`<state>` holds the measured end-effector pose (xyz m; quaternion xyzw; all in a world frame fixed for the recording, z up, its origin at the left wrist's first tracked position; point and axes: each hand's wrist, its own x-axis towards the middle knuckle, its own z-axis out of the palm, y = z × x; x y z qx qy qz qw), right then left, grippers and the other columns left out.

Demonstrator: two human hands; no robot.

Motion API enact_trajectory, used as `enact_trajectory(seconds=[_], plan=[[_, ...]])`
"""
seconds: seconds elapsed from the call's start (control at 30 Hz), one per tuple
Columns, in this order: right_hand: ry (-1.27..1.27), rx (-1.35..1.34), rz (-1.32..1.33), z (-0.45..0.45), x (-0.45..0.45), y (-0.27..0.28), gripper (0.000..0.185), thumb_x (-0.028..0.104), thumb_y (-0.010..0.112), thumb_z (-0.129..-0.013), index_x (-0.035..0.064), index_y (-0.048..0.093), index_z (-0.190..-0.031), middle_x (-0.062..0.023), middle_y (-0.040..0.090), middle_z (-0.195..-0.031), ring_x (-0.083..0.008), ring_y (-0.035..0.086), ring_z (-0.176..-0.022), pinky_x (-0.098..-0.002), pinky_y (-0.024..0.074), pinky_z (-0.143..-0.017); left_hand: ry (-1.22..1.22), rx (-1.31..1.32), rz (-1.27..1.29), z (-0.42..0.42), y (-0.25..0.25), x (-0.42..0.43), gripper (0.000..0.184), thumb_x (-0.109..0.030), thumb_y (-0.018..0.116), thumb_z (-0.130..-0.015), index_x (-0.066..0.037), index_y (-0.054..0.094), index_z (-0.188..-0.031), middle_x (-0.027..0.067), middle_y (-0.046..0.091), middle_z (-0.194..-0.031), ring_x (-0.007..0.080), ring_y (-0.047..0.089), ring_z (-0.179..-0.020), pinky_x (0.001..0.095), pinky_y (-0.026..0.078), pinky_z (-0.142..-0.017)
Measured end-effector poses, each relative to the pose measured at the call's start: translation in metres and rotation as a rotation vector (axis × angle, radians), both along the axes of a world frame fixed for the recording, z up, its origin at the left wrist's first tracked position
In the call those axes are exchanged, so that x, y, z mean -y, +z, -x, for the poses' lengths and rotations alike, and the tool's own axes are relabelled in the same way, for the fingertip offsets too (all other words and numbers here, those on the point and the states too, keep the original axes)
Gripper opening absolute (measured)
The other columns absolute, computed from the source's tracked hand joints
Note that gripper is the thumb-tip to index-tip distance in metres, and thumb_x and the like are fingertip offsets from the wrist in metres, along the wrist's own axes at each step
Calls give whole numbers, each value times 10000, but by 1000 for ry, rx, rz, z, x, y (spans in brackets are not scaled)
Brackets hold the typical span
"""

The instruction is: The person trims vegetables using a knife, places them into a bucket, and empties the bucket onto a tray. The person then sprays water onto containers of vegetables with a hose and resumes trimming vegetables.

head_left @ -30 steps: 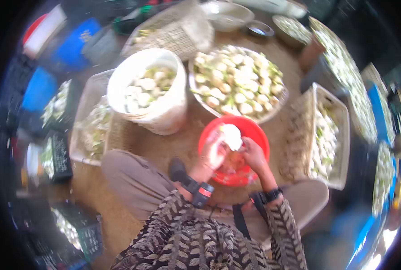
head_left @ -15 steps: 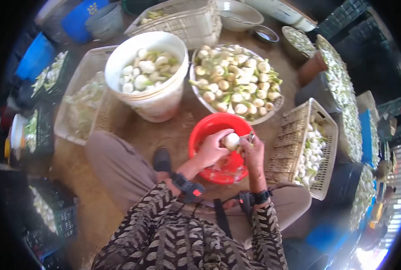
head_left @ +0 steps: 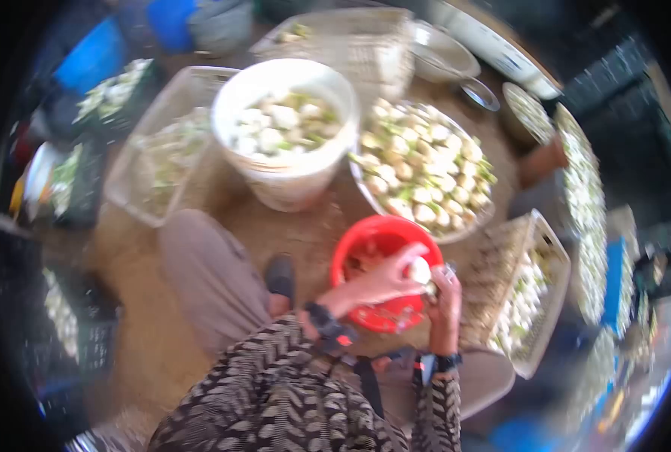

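Observation:
Over the red basin, my left hand grips a round, peeled white bulb that looks like an onion. My right hand is closed beside it, fingers touching the bulb's lower right side. A small metal tool, apparently a knife, glints at the top of the right hand; most of it is hidden and blurred. Peelings and scraps lie in the basin. Beyond it stands a wide bowl heaped with bulbs bearing green stem stubs. To its left, a white bucket holds more white bulbs.
A tilted cream crate of white bulbs stands near my right knee. Left of the bucket is a pale crate with skins or leaves. More tubs and crates of bulbs line both sides. A metal bowl sits at the back.
The view has shifted, so the surroundings appear further right and partly lower, with blur. Both hands still hold the bulb and tool, now over the basin's right side.

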<state>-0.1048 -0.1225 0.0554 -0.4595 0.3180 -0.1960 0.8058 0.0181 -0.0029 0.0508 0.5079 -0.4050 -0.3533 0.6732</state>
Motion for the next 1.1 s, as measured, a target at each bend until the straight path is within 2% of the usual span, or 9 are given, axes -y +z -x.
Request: enact_trajectory(seconds=[0.17, 0.33, 0.4, 0.5, 0.63, 0.67, 0.73, 0.87, 1.1], plan=[[12, 34, 59, -14, -8, 11, 58, 45, 569, -802, 32, 541, -851, -1, 516, -600, -37, 398, -407, -172, 305, -353, -59, -676, -142, -26, -4, -13, 315, -187, 592, -833, -36, 521, -1099, 54, 589, -848, 127, 586, -649, 233, 469, -494], [131, -260, 246, -11, -14, -4, 127, 186, 558, -864, 75, 559, -804, 50, 437, -562, -43, 388, -433, -190, 319, -388, 115, -1156, 424, -119, 29, -12, 349, -373, 458, -934, -35, 512, -1003, 101, 610, -873, 216, 603, -760, 287, 514, -605], [263, -416, 335, -13, -23, -25, 239, 288, 510, -909, 62, 567, -861, 21, 506, -593, -65, 418, -427, -200, 353, -395, 317, -900, 497, -154, 57, -17, 466, -489, 494, -893, -32, 528, -981, 110, 625, -843, 193, 617, -802, 298, 520, -683], [369, -493, 250, -11, -32, -44, 255, 298, 484, -925, 62, 566, -872, -1, 546, -616, -71, 461, -446, -205, 371, -400, 503, -702, 176, -160, 45, 6, 225, -226, 565, -873, -24, 559, -971, 102, 632, -860, 162, 611, -696, 273, 505, -613], [493, -467, 422, -14, -36, -39, 247, 254, 476, -925, 33, 581, -889, -33, 564, -644, -98, 517, -494, -244, 407, -442, 27, 24, -568, -138, -9, 75, 278, -120, 581, -817, 5, 595, -1065, 103, 624, -802, 158, 599, -647, 272, 503, -581], [531, -433, 467, -16, -33, -37, 246, 237, 478, -922, 17, 586, -896, -44, 566, -650, -109, 531, -518, -263, 419, -466, -42, 611, -438, -150, -104, 113, 358, -132, 662, -758, -21, 600, -1093, 149, 627, -924, 238, 617, -790, 327, 505, -708], [506, -299, 921, -13, -24, -64, 212, 192, 489, -902, 1, 580, -909, -59, 557, -673, -118, 512, -599, -282, 423, -553, -30, 790, -310, -141, -103, 128, 568, -234, 787, -595, -74, 608, -1110, 185, 623, -1031, 299, 593, -967, 423, 456, -824], [577, -473, 669, -8, -12, -45, 232, 121, 459, -903, -14, 576, -1051, -90, 615, -735, -156, 567, -543, -291, 467, -510, -342, 1148, -793, -153, -95, 154, 313, -140, 661, -651, -75, 685, -957, 155, 644, -947, 311, 604, -939, 415, 490, -785], [482, -501, 533, -12, -9, -30, 280, 90, 428, -905, -16, 493, -1155, -88, 633, -751, -117, 508, -454, -270, 438, -438, -573, 1087, -546, -179, -127, 162, 240, -118, 637, -653, -68, 699, -880, 145, 668, -911, 306, 631, -851, 396, 509, -736]])
